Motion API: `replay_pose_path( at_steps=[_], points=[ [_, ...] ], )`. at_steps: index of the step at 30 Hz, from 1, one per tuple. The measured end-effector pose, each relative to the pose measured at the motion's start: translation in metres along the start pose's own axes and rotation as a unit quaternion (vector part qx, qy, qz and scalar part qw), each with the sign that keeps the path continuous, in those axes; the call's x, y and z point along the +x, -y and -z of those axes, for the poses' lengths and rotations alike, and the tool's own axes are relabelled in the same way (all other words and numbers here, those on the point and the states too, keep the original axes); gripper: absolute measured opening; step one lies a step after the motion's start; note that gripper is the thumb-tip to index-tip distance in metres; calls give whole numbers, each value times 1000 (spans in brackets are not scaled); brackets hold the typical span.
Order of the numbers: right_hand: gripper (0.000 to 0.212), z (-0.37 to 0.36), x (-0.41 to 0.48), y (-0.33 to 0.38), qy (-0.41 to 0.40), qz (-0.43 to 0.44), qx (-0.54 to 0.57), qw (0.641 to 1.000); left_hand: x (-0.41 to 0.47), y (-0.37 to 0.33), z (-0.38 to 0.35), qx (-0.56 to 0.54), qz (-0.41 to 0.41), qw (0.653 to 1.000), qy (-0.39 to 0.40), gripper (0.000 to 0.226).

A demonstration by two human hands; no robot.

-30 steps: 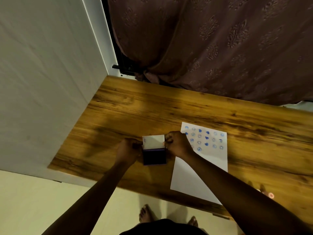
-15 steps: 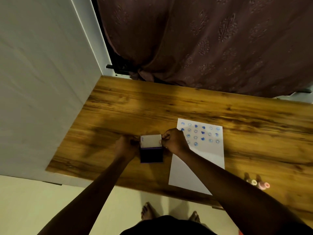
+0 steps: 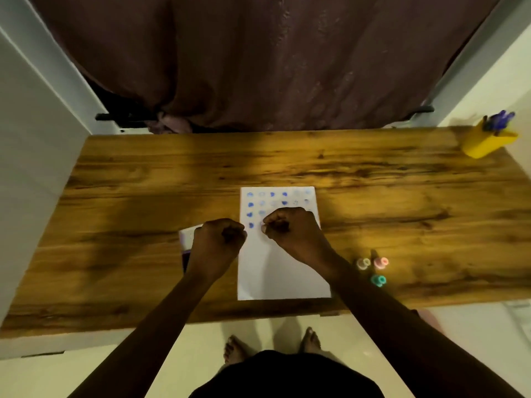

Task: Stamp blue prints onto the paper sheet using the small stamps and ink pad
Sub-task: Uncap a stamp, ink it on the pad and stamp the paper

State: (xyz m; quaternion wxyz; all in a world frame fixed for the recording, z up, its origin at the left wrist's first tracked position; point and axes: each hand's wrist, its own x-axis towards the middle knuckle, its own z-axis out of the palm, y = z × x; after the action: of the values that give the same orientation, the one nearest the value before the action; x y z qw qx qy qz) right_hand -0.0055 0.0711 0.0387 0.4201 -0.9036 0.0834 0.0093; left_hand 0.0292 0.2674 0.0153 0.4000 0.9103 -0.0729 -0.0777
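Nearest the body, the bare lower half of the white rectangular paper sheet (image 3: 283, 271) is seen lying on the brown wood-grain table (image 3: 143, 196), its long axis running away from the person and its near edge lying just inside the table's front edge. To the right of that lower half, three small stamps with yellowish, pink and green tops (image 3: 373, 270) stand on the wood, near the right forearm and well apart from the left arm.

Farther out, the left hand (image 3: 219, 242) is curled closed just beside the sheet's left edge; whether anything is held in it cannot be told. Beneath and to the left of it, the dark blue ink pad with its pale raised lid (image 3: 188, 241) is partly hidden. The right hand (image 3: 290, 228) is closed into a loose fist over the sheet, fingertips pinched at the fourth row of blue prints (image 3: 268, 203); a stamp is probably held there, but it is too small and blurred to be made out.

The coming move is judged to turn on the gap to the right of the last print in that fourth row: it lies directly under the right hand, so only a short press down is called for. Open paper remains toward the person.

Beyond the prints, bare tabletop extends to a dark brown curtain (image 3: 258, 67), with a yellow pen holder (image 3: 488, 142) at the far right corner.
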Motion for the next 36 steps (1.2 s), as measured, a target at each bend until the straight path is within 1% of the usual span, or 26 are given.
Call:
replay_pose_path(
  at_steps=[3, 6, 10, 12, 14, 16, 18, 20, 22, 25, 27, 29, 31, 33, 36],
  points=[
    [24, 34, -19, -22, -12, -19, -2, 1000, -3, -24, -34, -12, -35, 999, 14, 13],
    [24, 64, -38, -44, -16, -23, -36, 999, -7, -44, -64, -11, -47, 998, 43, 11],
    [7, 103, -58, -77, -30, -18, -96, 995, -14, -64, -99, -34, -64, 993, 90, 10],
    [5, 120, -64, -94, -20, -50, -139, 989, -18, -71, -115, -37, -76, 991, 103, 9],
    [18, 130, -68, -111, 9, -101, -172, 980, -22, -77, -128, -41, -78, 989, 119, 10],
    [32, 134, -70, -127, 38, -113, -212, 970, -25, -83, -139, -47, -79, 987, 132, 11],
    [37, 132, -70, -138, 57, -92, -261, 959, -28, -88, -149, -49, -80, 986, 137, 12],
    [38, 129, -70, -146, 65, -64, -303, 949, -31, -91, -155, -50, -78, 986, 140, 13],
    [35, 127, -69, -150, 70, -40, -333, 940, -32, -93, -161, -56, -76, 985, 142, 14],
    [26, 122, -67, -154, 69, -11, -357, 931, -33, -95, -165, -63, -71, 985, 146, 17],
    [23, 121, -67, -156, 69, -5, -354, 933, -33, -95, -167, -67, -64, 984, 151, 19],
    [23, 122, -65, -156, 66, -10, -325, 943, -32, -96, -168, -80, -52, 982, 162, 21],
    [22, 127, -63, -153, 53, -31, -258, 964, -31, -97, -167, -96, -38, 980, 170, 27],
    [22, 133, -60, -145, 36, -46, -168, 984, -29, -99, -165, -118, -31, 977, 172, 35],
    [23, 139, -55, -130, 10, -48, -54, 997, -27, -105, -157, -144, -57, 975, 157, 36]
  ],
)
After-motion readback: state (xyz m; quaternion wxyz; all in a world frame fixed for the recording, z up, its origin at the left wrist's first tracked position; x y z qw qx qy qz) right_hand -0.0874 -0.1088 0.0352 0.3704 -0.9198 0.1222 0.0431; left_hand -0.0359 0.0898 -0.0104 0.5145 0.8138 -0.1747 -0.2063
